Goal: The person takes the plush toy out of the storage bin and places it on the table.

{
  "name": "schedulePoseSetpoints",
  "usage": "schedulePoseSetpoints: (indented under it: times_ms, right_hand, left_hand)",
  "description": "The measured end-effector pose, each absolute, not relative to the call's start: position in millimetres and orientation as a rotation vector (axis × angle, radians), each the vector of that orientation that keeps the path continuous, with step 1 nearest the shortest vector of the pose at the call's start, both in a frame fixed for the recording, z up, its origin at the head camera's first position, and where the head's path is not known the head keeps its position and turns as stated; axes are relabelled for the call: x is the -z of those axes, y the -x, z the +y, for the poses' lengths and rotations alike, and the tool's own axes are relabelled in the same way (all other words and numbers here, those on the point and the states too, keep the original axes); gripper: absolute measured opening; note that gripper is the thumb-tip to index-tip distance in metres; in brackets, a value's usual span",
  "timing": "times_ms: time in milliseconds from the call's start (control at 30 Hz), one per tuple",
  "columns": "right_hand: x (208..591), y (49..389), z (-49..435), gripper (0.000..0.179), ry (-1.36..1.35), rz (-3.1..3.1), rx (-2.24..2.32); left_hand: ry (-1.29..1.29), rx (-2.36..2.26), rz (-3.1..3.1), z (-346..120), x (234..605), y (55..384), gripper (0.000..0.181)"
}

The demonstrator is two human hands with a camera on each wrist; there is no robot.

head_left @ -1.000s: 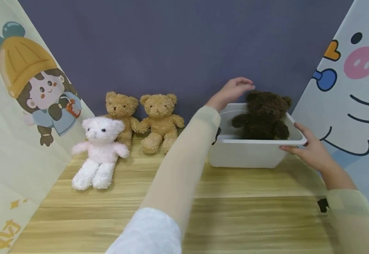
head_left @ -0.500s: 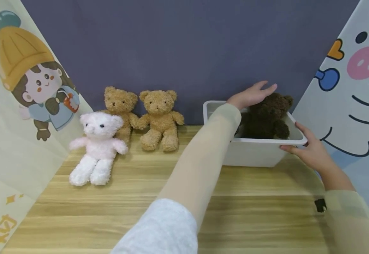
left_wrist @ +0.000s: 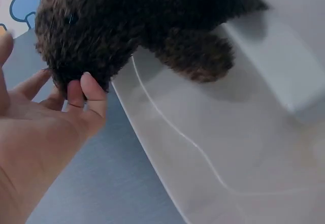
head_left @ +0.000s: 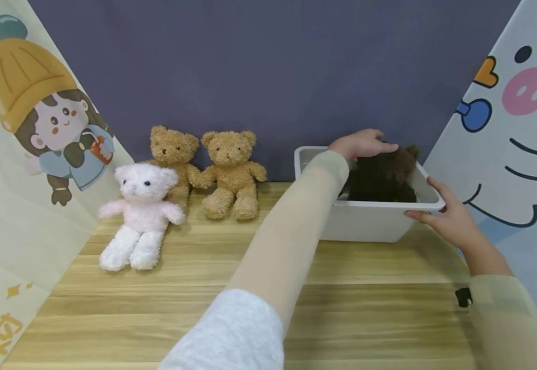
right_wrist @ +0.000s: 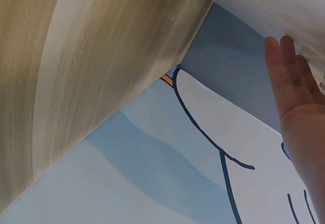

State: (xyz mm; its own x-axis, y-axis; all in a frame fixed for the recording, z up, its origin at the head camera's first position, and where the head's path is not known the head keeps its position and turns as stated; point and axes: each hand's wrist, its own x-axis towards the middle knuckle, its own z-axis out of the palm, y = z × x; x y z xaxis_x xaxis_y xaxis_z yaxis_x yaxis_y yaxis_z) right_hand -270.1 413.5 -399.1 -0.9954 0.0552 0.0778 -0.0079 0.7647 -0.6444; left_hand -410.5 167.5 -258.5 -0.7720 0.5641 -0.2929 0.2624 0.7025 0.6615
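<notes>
A dark brown teddy bear (head_left: 379, 177) sits inside a white plastic bin (head_left: 365, 221), its head at the bin's right back. My left hand (head_left: 363, 144) is over the bear's head, hiding part of it. In the left wrist view, the left hand's (left_wrist: 51, 122) fingertips curl against the brown fur (left_wrist: 86, 41) at the head's edge. My right hand (head_left: 455, 218) holds the bin's front right corner, thumb on the front and fingers along the side. The right wrist view shows the right hand's (right_wrist: 299, 92) fingers against the bin wall (right_wrist: 254, 5).
A white and pink teddy bear (head_left: 143, 216) sits at the left of the wooden tabletop (head_left: 194, 318). Behind it are two tan teddy bears, one (head_left: 173, 154) partly hidden and one (head_left: 231, 174) in full view. A dark backdrop (head_left: 268, 77) and printed side panels stand around the table.
My left hand has moved right and down onto the brown bear's head, which now sits lower in the bin. The right hand keeps its hold on the bin.
</notes>
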Motion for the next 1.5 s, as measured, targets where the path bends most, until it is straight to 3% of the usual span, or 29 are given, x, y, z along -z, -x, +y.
schedulePoseSetpoints:
  times_ms: [267, 567, 1000, 1500]
  right_hand:
    - [397.3, 269.4, 412.9, 0.116, 0.04, -2.869, -1.042]
    - [396.6, 266.8, 410.1, 0.116, 0.048, -2.876, -1.033]
    - [395.1, 263.6, 408.0, 0.117, 0.049, -2.874, -1.04]
    - [395.8, 265.7, 410.4, 0.117, 0.027, -2.859, -1.039]
  left_hand:
    - [-0.802, -0.397, 2.64, 162.1, 252.9, 403.6, 0.07]
    - [-0.865, -0.714, 2.298, 154.3, 266.6, 414.2, 0.082]
    - [-0.771, -0.643, 2.319, 159.1, 270.9, 406.8, 0.09]
    - [-0.657, -1.033, 2.259, 149.4, 265.0, 405.8, 0.083]
